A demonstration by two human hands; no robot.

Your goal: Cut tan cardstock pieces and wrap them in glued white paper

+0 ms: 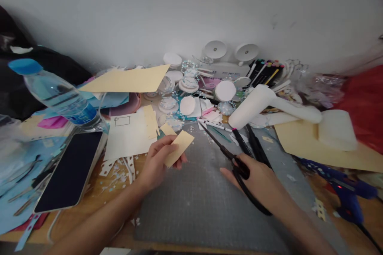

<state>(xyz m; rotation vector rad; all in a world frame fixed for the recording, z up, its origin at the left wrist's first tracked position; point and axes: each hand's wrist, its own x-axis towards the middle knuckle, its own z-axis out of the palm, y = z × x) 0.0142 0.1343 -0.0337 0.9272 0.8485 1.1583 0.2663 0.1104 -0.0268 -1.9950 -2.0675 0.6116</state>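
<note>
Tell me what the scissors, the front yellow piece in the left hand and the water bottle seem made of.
Scissors: probably metal blades, slim and dark; handles likely black plastic, smoothly rounded.
Front yellow piece: paper or card, apparently matte, thin with straight edges.
Water bottle: likely clear, glossy plastic, see-through with highlights.

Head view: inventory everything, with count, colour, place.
Wall: 1, grey, behind
Desk: 1, brown, below
Cutting mat: 1, grey, centre
Bottle: 1, clear, blue cap, left
Phone: 1, dark screen, left
Drawn-on sheet: 1, white, left of centre
Large sheets: 2, cream, rear left and right
Discs: several, white, rear centre
Pens: several, mostly black, rear right
Bulky pieces: 2+, white, right
Glue gun: 1, blue, right
Red item: 1, right edge
Scraps: uncounted, mixed colours, scattered
Scissors: 1, black, right hand
Small card: 1+, cream, left hand
Left hand: 1, bare, centre-left
Right hand: 1, bare, centre-right
</note>
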